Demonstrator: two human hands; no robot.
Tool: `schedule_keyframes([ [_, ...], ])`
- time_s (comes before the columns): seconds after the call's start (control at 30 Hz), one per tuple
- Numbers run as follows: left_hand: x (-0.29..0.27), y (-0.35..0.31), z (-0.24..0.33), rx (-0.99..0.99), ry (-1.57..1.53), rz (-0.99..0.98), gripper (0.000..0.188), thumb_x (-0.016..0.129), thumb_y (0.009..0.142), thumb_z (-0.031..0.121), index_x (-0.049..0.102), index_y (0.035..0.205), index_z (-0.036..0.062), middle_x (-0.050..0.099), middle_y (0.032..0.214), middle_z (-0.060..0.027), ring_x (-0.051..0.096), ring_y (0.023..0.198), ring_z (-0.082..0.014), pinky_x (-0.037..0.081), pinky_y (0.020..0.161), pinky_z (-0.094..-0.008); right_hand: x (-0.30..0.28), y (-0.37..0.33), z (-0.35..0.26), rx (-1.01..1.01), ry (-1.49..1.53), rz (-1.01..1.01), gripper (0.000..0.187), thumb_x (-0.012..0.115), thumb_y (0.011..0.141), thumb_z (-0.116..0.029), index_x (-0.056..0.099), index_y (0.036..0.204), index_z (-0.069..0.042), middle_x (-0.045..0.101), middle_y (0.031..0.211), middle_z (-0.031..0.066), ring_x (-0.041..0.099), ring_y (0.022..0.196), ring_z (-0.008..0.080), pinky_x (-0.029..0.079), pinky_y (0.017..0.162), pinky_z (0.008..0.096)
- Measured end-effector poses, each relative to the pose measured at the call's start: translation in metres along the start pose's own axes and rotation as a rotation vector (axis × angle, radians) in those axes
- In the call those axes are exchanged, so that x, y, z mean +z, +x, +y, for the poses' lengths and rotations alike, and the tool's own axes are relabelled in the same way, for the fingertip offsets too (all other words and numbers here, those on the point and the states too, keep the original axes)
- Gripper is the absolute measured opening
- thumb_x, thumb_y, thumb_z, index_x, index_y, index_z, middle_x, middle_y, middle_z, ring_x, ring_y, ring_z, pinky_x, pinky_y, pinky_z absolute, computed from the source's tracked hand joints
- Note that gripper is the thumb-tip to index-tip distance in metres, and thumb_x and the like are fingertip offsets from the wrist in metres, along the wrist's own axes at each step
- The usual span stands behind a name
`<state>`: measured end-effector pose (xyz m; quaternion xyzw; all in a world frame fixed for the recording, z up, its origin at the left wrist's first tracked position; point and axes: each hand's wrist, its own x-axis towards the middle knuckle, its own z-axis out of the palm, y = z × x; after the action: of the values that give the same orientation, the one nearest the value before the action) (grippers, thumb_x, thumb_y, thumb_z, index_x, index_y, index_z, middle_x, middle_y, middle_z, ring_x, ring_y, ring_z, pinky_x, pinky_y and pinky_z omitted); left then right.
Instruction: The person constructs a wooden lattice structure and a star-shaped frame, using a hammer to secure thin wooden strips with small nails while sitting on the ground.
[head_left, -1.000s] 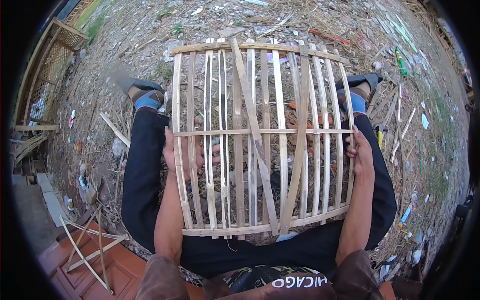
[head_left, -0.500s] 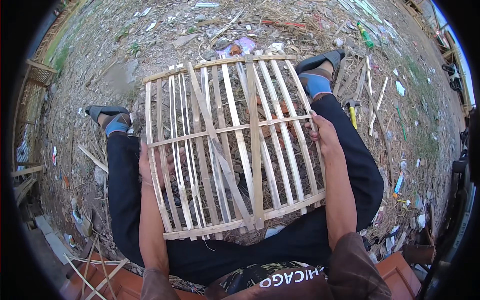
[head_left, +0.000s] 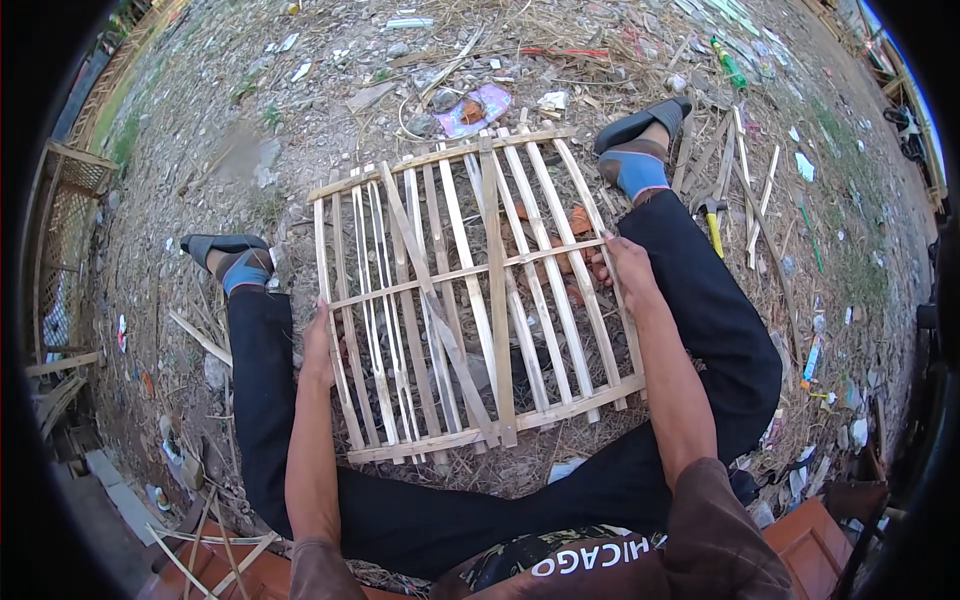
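Observation:
A slatted bamboo panel (head_left: 466, 272) lies between my spread legs, made of several long strips held by three crosspieces, with two strips set across the others. Around its left outer slat, near the end of the middle crosspiece, my left hand (head_left: 318, 345) is closed, its fingers mostly hidden behind the slat. At the opposite end of that crosspiece my right hand (head_left: 628, 272) grips the right edge, thumb on top and fingertips curled underneath. Ground and broken brick show through the gaps.
A hammer with a yellow handle (head_left: 713, 230) lies on the ground by my right leg, beside loose wooden strips (head_left: 764, 200). Ahead are a green bottle (head_left: 729, 64) and a purple wrapper (head_left: 474, 110). Thin bamboo strips (head_left: 215, 545) cross at the lower left. A lattice frame (head_left: 68, 250) stands at far left.
The panel has become smaller in view, as if lowered away from me. My left hand has gone from spread behind the slats to closed on the left edge; my right hand keeps its hold.

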<state>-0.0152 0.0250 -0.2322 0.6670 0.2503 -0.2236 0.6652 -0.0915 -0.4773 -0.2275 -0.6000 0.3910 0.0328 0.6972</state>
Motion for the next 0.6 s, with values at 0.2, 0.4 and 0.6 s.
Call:
schedule_keyframes([
  [0.2,0.008,0.0,-0.002,0.074,-0.024,0.056,0.034,0.048,0.102,0.04,0.059,0.099,0.0075,0.057,0.077,0.0,0.053,0.055,-0.0091,0.042,0.047,-0.0242,0.0,-0.005,-0.005,-0.111,-0.164,0.079,0.034,0.053,0.1,-0.031,0.065,0.09,-0.001,0.064,0.07,0.0061,0.059,0.056,0.0123,0.045,0.049,0.0259],
  [0.4,0.006,0.011,-0.01,0.117,0.083,0.185,0.032,0.054,0.1,0.038,0.06,0.104,0.0072,0.059,0.079,-0.001,0.053,0.057,-0.0098,0.043,0.05,-0.0257,-0.005,-0.014,-0.023,-0.239,-0.663,0.28,0.04,0.063,0.09,-0.04,0.073,0.091,-0.001,0.069,0.075,0.0127,0.067,0.072,0.0263,0.05,0.074,0.0398],
  [0.6,-0.006,0.015,-0.005,0.328,0.832,0.392,0.046,0.061,0.095,0.034,0.057,0.125,-0.0007,0.066,0.092,-0.0095,0.062,0.081,-0.0215,0.049,0.075,-0.0369,0.002,-0.034,-0.029,-0.289,-0.746,0.469,0.037,0.064,0.089,-0.037,0.074,0.098,-0.003,0.072,0.089,0.0182,0.07,0.089,0.0332,0.052,0.08,0.0391],
])
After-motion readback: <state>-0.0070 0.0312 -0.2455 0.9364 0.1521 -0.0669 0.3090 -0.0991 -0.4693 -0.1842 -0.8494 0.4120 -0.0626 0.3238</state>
